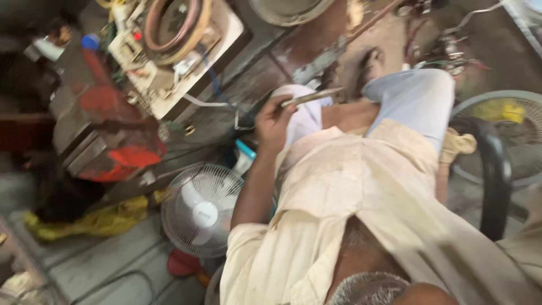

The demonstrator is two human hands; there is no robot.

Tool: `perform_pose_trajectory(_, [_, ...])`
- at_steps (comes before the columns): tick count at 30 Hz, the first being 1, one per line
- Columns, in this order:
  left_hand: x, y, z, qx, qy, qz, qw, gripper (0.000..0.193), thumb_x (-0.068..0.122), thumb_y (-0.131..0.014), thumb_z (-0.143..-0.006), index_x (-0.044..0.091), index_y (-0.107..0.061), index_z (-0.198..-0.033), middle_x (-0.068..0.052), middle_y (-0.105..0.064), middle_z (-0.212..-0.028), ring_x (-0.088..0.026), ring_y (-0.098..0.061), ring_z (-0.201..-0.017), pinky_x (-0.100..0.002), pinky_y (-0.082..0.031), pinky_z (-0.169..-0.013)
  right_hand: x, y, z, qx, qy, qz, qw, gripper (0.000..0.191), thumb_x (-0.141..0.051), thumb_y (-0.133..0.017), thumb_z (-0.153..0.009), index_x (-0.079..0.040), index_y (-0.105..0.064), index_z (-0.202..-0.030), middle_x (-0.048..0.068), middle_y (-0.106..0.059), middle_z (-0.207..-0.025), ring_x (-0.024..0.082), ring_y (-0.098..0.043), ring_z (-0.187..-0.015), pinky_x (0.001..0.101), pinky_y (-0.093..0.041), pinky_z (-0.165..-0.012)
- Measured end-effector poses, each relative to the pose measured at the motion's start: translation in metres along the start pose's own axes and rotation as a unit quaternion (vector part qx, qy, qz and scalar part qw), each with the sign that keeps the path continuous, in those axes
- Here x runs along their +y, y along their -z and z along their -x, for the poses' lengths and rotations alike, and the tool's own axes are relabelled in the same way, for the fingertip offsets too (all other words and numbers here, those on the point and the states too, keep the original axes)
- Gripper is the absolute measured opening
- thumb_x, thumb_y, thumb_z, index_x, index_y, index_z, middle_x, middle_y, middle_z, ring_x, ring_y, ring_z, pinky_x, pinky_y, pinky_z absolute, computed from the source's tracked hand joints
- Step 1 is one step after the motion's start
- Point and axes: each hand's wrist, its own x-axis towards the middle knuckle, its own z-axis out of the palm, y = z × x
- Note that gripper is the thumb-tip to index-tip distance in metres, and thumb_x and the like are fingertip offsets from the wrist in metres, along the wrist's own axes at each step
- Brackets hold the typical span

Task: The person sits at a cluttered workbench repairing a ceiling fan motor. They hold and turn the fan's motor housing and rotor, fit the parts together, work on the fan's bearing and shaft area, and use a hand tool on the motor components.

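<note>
Above white fan (201, 210): other person's hand (273, 121) grips thin, pale, blurred stick (311, 97); wearer's own hands unseen.

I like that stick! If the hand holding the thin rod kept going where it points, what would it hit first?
Probably the blurry dark shape just past the tip of the thin rod, beside the pale blue cloth. How deep the hand sits is unclear.
</note>
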Motion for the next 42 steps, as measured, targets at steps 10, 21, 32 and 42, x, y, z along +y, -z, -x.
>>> perform_pose_trajectory(10, [0.005,-0.016,-0.006,0.019,-0.042,0.046,0.998,0.022,0.002,-0.069,-0.102,0.001,-0.067,-0.124,-0.003,-0.071,-0.111,-0.010,-0.068,-0.097,-0.027,-0.058,-0.090,-0.048,0.030,0.022,-0.059,0.053,0.027,0.997,0.053,-0.016,-0.078,-0.097,-0.003,-0.053,-0.142,0.017,-0.060,-0.137,0.032,-0.058,-0.127,0.0421,-0.049,-0.108])
perform_pose_trajectory(21, [0.060,-0.060,0.012,-0.041,-0.092,0.060,0.993,0.024,0.007,-0.071,-0.107,0.004,-0.068,-0.130,0.001,-0.067,-0.108,-0.005,-0.058,-0.095,-0.022,-0.049,-0.085,-0.068,-0.059,0.033,-0.251,0.239,-0.056,0.936,0.041,-0.009,-0.076,-0.101,-0.003,-0.060,-0.138,0.018,-0.066,-0.128,0.033,-0.069,-0.109,0.0409,-0.056,-0.091])
perform_pose_trajectory(32, [0.096,-0.039,-0.042,0.023,-0.267,-0.371,0.889,0.062,0.032,-0.082,-0.101,0.007,-0.051,-0.148,-0.015,-0.057,-0.139,-0.033,-0.057,-0.130,-0.045,-0.048,-0.111,-0.015,-0.082,0.018,-0.249,0.053,-0.152,0.955,0.022,-0.003,-0.064,-0.107,0.004,-0.067,-0.128,0.014,-0.070,-0.105,0.017,-0.069,-0.082,0.0298,-0.056,-0.073])
perform_pose_trajectory(42, [0.075,-0.018,-0.177,-0.090,-0.330,-0.588,0.733,0.057,0.026,-0.073,-0.095,0.005,-0.056,-0.144,-0.015,-0.051,-0.149,-0.033,-0.046,-0.143,-0.052,-0.037,-0.114,0.041,-0.096,-0.046,-0.104,-0.011,-0.307,0.946,0.036,-0.025,-0.067,-0.114,0.000,-0.047,-0.130,0.016,-0.067,-0.109,0.015,-0.066,-0.080,0.0239,-0.054,-0.069])
